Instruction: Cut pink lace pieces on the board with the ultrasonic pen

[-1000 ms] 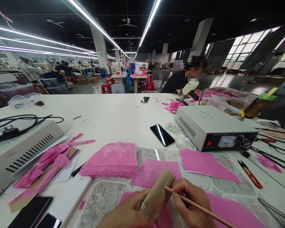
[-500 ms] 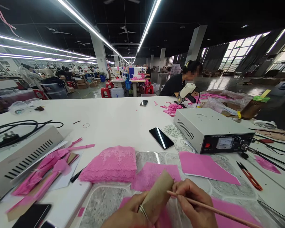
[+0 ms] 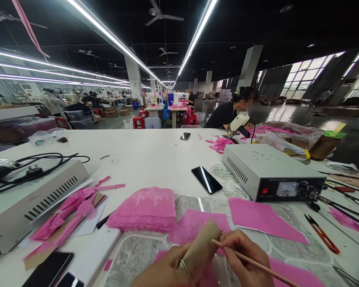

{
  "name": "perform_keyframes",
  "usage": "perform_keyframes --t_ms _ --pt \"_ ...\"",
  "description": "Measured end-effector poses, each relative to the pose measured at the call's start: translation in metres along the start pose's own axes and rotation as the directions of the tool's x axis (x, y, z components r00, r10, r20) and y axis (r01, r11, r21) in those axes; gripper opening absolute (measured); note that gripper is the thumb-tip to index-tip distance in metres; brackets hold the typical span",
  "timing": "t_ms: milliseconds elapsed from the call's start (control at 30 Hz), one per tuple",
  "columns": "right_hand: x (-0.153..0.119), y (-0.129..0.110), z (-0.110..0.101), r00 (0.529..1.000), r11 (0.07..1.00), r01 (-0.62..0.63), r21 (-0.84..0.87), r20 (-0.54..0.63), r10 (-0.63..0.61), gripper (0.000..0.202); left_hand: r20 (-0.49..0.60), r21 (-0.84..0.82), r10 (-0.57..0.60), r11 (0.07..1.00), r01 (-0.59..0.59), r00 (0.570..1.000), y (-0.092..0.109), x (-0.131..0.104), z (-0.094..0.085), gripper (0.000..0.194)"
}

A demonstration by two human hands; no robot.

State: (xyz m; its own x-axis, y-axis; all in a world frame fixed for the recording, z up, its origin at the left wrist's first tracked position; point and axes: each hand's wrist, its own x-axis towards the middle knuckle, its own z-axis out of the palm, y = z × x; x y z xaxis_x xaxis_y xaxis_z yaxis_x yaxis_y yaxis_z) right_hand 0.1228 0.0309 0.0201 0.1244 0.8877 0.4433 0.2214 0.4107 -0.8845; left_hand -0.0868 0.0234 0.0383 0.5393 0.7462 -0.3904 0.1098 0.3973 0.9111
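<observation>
My left hand (image 3: 167, 269) is closed around a tan, rolled-up tube of paper or card (image 3: 202, 247) with a pale band looped near its lower end. In my right hand (image 3: 247, 259) is a thin wooden stick like a pencil (image 3: 263, 271), pinched so that its pointed tip meets the upper side of the tube. Pink fabric lies under both hands, partly covered by them. Just beyond the tube is a sheer pink piece (image 3: 188, 225). Left of it sits a stack of pink lace pieces (image 3: 145, 209), and to the right a flat pink panel (image 3: 261, 219).
A grey control box (image 3: 275, 171) with cables stands at the right; another grey box (image 3: 38, 199) is at the left. Orange-handled snips (image 3: 323, 235) lie right. A black phone (image 3: 206, 179) lies mid-table. Across the table a person (image 3: 227, 113) bends near a small cutting machine (image 3: 239, 123).
The whole scene has shifted slightly down and right as the head view tilts up. Both hands keep their hold, and the stick's tip stays against the tube.
</observation>
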Motion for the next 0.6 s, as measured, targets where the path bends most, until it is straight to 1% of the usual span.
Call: perform_keyframes --t_ms 33,100,200,267,400,533,600 --pt "0.000 0.000 -0.001 1.000 1.000 0.005 0.001 0.008 -0.005 0.030 -0.007 0.010 0.001 1.000 -0.001 1.000 0.000 -0.001 0.000 0.040" --pt "-0.001 0.002 -0.004 0.997 1.000 0.011 0.005 0.078 -0.011 0.027 -0.005 0.024 -0.004 1.000 0.004 1.000 0.000 -0.002 0.000 0.039" --pt "-0.001 0.006 -0.010 0.981 1.000 0.008 0.001 0.191 -0.008 0.026 0.024 0.042 -0.021 0.999 0.020 0.999 -0.003 0.002 -0.005 0.048" --pt "-0.001 0.007 -0.014 0.973 1.000 0.012 -0.021 0.233 -0.007 0.026 0.044 0.061 -0.024 0.998 0.022 0.999 -0.005 0.005 -0.008 0.052" --pt "0.001 0.002 -0.016 0.964 0.995 0.044 -0.084 0.263 -0.020 0.026 0.086 0.121 -0.017 0.993 0.007 0.996 -0.004 0.008 -0.009 0.057" --pt "0.001 -0.002 -0.016 0.960 0.987 0.094 -0.132 0.274 -0.054 0.023 0.086 0.175 0.017 0.984 -0.032 0.996 0.002 0.006 -0.007 0.052" --pt "0.000 -0.001 -0.017 0.955 0.982 0.113 -0.150 0.290 -0.066 0.023 0.079 0.175 0.057 0.982 -0.070 0.995 0.005 0.004 -0.005 0.050"
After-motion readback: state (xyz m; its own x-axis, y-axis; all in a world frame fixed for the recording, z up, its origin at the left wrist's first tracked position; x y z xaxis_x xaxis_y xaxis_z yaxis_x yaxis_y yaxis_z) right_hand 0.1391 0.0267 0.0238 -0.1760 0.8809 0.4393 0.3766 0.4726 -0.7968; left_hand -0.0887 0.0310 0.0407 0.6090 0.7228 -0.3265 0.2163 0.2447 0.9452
